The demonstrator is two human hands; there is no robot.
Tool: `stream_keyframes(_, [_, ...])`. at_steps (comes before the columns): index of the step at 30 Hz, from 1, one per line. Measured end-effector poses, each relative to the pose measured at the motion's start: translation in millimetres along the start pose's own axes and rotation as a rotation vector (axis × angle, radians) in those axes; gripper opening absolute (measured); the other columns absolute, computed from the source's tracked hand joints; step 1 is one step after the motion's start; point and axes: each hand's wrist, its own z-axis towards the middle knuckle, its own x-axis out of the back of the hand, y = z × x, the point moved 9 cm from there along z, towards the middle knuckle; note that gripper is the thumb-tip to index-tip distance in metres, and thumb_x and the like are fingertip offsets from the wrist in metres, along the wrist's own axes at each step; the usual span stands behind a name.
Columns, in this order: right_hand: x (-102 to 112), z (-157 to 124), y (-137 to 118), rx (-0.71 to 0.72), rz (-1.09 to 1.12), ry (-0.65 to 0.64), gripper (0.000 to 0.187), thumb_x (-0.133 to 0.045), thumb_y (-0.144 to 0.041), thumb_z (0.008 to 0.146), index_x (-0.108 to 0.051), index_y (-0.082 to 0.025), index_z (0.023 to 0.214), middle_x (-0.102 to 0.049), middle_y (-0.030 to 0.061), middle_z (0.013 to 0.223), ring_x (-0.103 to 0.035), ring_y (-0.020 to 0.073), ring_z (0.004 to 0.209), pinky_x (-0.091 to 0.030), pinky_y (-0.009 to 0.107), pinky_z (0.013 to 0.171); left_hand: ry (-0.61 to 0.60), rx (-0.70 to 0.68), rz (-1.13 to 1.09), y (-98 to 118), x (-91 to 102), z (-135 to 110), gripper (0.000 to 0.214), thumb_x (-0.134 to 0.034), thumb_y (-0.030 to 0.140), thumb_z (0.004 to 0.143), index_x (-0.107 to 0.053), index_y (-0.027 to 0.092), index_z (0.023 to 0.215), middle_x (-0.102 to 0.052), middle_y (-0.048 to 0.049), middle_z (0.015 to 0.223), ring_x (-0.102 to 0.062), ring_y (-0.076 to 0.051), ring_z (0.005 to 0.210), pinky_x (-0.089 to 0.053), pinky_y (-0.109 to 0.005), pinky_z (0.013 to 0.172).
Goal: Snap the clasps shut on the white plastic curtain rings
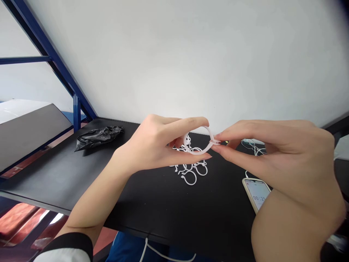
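Note:
A white plastic ring [201,153] with a small clasp is held up above the black table, between my two hands. My left hand [166,140] grips its round side, index finger over the top and thumb along the bottom. At the clasp on the right, the thumb and index finger of my right hand [272,145] pinch the two end tabs, which lie close together. Behind and below the ring, several similar white rings [189,177] lie in a loose pile on the table, partly covered by my left hand.
A crumpled black plastic bag [99,137] lies on the black table [163,207] at the left. A phone [256,193] with a running timer lies under my right wrist, a white cable [256,149] behind it. Blue metal framing [77,112] rises at left before a pale wall.

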Motion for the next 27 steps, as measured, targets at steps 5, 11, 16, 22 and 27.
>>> stream_keyframes(5, [-1.1, 0.0, 0.5, -0.013, 0.009, -0.008, 0.016, -0.069, -0.015, 0.082, -0.063, -0.029, 0.077, -0.067, -0.0105, 0.065, -0.06, 0.0103, 0.049, -0.044, 0.028, 0.046, 0.003, 0.004, 0.0, -0.2, 0.3, 0.1, 0.031, -0.072, 0.041, 0.08, -0.064, 0.023, 0.104, -0.049, 0.0077, 0.054, -0.041, -0.005, 0.044, -0.036, -0.016, 0.044])
stream_keyframes(11, [-2.3, -0.2, 1.3, -0.021, 0.009, -0.011, 0.016, -0.069, -0.016, 0.082, -0.064, -0.03, 0.077, -0.068, -0.0104, 0.066, -0.06, 0.011, 0.05, -0.044, 0.029, 0.046, -0.003, 0.011, 0.006, -1.2, -0.1, -0.7, 0.032, -0.072, 0.043, 0.08, -0.063, 0.024, 0.105, -0.05, 0.0078, 0.054, -0.041, -0.005, 0.044, -0.036, -0.017, 0.044])
stream_keyframes(16, [-2.0, -0.1, 1.7, -0.024, -0.001, -0.01, 0.017, -0.068, -0.016, 0.082, -0.064, -0.031, 0.076, -0.068, -0.0104, 0.066, -0.06, 0.0116, 0.048, -0.042, 0.03, 0.045, -0.001, 0.01, 0.004, -1.4, 0.0, -0.7, 0.033, -0.072, 0.043, 0.08, -0.063, 0.024, 0.105, -0.05, 0.008, 0.054, -0.041, -0.005, 0.043, -0.035, -0.017, 0.043])
stream_keyframes(22, [-1.9, -0.3, 1.8, -0.029, 0.004, -0.011, 0.017, -0.068, -0.016, 0.082, -0.065, -0.031, 0.076, -0.068, -0.0101, 0.066, -0.061, 0.0125, 0.05, -0.043, 0.031, 0.047, -0.004, 0.002, 0.001, -1.1, -0.3, -0.6, 0.033, -0.073, 0.042, 0.08, -0.064, 0.022, 0.105, -0.049, 0.008, 0.055, -0.041, -0.004, 0.044, -0.035, -0.016, 0.044])
stream_keyframes(27, [-2.6, -0.3, 2.3, -0.028, 0.014, -0.007, 0.018, -0.068, -0.015, 0.082, -0.065, -0.032, 0.075, -0.068, -0.0099, 0.066, -0.062, 0.0133, 0.051, -0.044, 0.031, 0.048, -0.007, 0.015, 0.011, -1.7, -0.4, -0.8, 0.032, -0.071, 0.044, 0.081, -0.063, 0.024, 0.105, -0.05, 0.0079, 0.054, -0.041, -0.005, 0.043, -0.036, -0.018, 0.044])
